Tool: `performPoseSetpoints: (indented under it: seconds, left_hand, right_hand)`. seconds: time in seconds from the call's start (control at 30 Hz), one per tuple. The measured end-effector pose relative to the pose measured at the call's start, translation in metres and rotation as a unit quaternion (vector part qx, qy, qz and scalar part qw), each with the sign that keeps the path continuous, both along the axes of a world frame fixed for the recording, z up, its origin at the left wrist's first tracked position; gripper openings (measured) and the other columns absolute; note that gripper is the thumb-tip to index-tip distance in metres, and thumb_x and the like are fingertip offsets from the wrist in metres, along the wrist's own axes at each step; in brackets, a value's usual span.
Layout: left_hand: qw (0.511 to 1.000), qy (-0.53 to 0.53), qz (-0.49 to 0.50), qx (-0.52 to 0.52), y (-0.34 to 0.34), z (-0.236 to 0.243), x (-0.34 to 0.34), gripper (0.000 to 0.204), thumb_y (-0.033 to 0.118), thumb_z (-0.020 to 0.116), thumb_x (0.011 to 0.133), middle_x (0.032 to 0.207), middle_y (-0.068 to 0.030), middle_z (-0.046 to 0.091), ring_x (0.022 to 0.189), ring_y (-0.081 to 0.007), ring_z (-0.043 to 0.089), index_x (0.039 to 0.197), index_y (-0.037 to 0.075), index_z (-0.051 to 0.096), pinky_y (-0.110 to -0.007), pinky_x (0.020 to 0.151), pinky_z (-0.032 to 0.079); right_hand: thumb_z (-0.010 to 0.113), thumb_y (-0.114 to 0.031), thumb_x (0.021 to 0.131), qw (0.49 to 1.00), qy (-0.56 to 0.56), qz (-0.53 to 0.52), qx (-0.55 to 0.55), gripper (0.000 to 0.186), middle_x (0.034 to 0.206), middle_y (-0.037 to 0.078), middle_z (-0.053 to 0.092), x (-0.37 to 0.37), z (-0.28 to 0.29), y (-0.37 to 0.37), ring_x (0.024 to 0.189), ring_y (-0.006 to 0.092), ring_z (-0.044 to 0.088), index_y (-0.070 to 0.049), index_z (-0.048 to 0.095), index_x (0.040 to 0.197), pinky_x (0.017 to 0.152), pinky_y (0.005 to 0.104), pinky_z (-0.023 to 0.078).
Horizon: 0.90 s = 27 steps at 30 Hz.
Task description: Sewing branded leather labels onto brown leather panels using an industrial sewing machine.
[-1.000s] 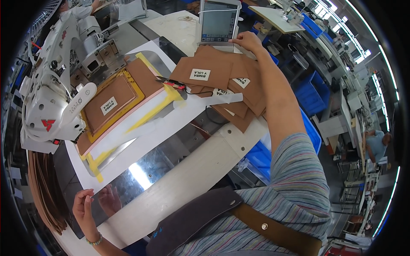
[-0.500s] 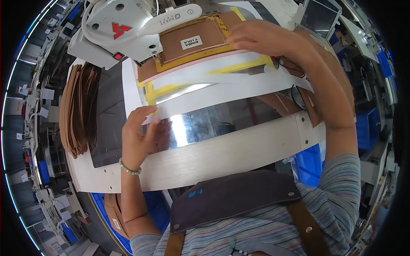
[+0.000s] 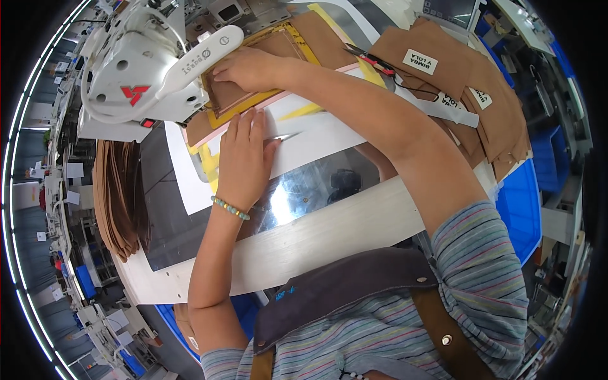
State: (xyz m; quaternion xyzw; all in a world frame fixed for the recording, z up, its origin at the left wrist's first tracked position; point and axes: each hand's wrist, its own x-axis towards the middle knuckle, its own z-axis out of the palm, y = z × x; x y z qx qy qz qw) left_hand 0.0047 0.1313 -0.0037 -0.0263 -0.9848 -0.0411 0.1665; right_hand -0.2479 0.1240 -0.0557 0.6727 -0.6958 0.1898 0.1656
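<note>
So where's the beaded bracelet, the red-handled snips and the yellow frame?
Beaded bracelet point(image 3: 230, 208): head view, middle of the beads.
Red-handled snips point(image 3: 378, 63): head view, the handle.
Yellow frame point(image 3: 305, 45): head view, right-hand bar.

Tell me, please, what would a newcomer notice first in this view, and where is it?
The big white machine head at the upper left would probably catch the eye first, with the right hand beside it, over a yellow frame. Next may come the loose pile of brown pieces with white labels at the upper right.
</note>
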Motion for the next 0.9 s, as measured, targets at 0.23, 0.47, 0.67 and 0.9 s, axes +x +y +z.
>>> performPoseSetpoints:
  seconds: [0.23,0.47,0.67,0.9]
  left_hand:
    - [0.994,-0.016,0.054,0.089,-0.005,0.002,-0.031,0.06,0.025,0.075,0.098,0.135,-0.0252,0.058,0.123,-0.046,0.057,0.145,-0.005,0.055,-0.051,0.107,0.046]
    - [0.998,0.019,0.067,0.008,-0.014,-0.017,-0.039,0.067,0.035,0.073,0.099,0.149,-0.0286,0.054,0.137,-0.0499,0.051,0.148,-0.006,0.052,-0.058,0.115,0.038]
    - [0.997,-0.009,0.069,0.012,-0.013,-0.016,-0.043,0.068,0.039,0.072,0.1,0.151,-0.0296,0.055,0.14,-0.0517,0.049,0.149,-0.004,0.052,-0.059,0.118,0.036]
    - [0.995,-0.013,0.087,-0.049,-0.011,-0.014,-0.044,0.066,0.039,0.068,0.103,0.15,-0.027,0.056,0.137,-0.0471,0.051,0.152,-0.002,0.052,-0.055,0.113,0.038]
  right_hand:
    - [0.064,-0.022,0.099,0.998,0.037,0.011,0.053,0.045,0.16,-0.001,0.056,-0.001,0.002,0.001,0.15,0.021,0.048,-0.024,0.068,0.144,0.12,0.0467,0.042]
    - [0.071,-0.019,0.095,0.999,0.021,-0.001,0.045,0.052,0.162,-0.001,0.055,-0.002,0.0,0.002,0.152,0.0215,0.045,-0.021,0.066,0.147,0.124,0.0458,0.038]
    - [0.061,-0.019,0.101,0.993,-0.11,0.008,0.042,0.044,0.16,0.0,0.057,-0.007,-0.001,-0.002,0.15,0.0228,0.047,-0.019,0.07,0.144,0.124,0.0456,0.038]
    - [0.056,-0.022,0.106,0.985,-0.145,0.019,0.089,0.038,0.155,0.001,0.061,-0.008,0.014,-0.005,0.145,0.0244,0.052,-0.019,0.073,0.139,0.122,0.0451,0.039]
